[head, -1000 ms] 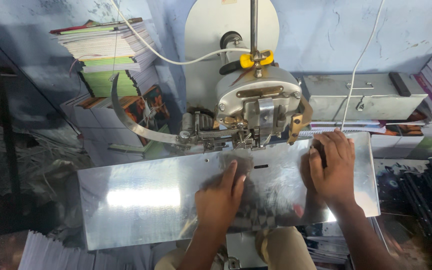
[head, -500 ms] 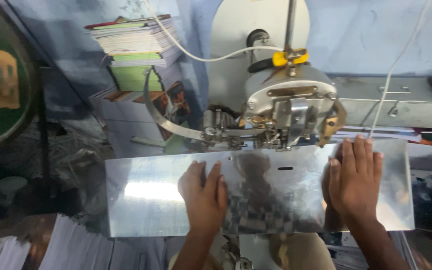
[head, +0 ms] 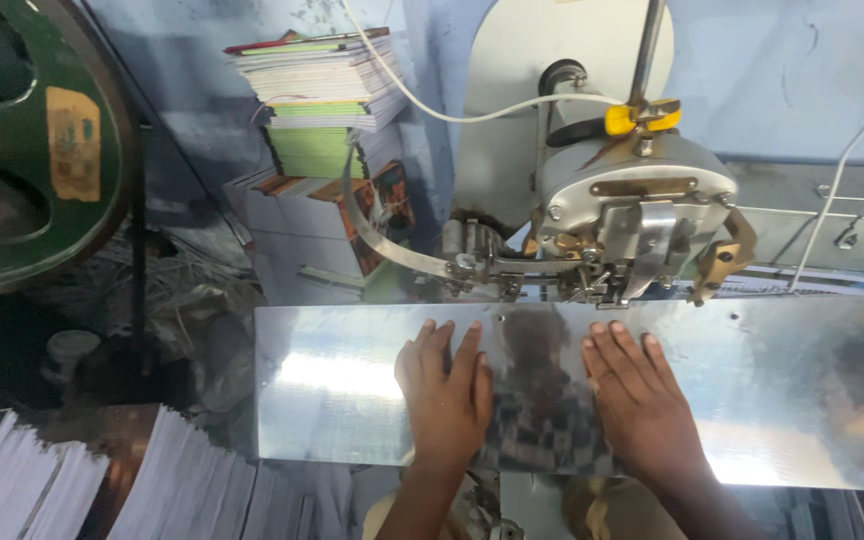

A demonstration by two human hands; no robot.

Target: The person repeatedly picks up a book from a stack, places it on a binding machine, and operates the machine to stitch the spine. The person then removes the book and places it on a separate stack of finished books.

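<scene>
My left hand [head: 447, 392] lies flat, fingers spread, on the shiny metal table plate [head: 332, 390] of a wire stitching machine. My right hand [head: 640, 400] rests flat on the same plate just to the right, fingers pointing at the machine. Neither hand holds anything. The grey stitching head [head: 632, 215] with its brass parts stands right behind the plate, above my fingertips. A curved metal strip [head: 382, 240] feeds into the head from the left.
Stacks of booklets [head: 317, 85] stand behind the machine at the left. A large green wheel [head: 22, 150] fills the upper left. Piles of white paper [head: 152, 490] sit at the lower left. A white cable [head: 422, 105] runs to the motor.
My view has shifted left, so the machine sits further right in frame. My right hand has moved from the plate's right part towards the middle, close beside my left hand.
</scene>
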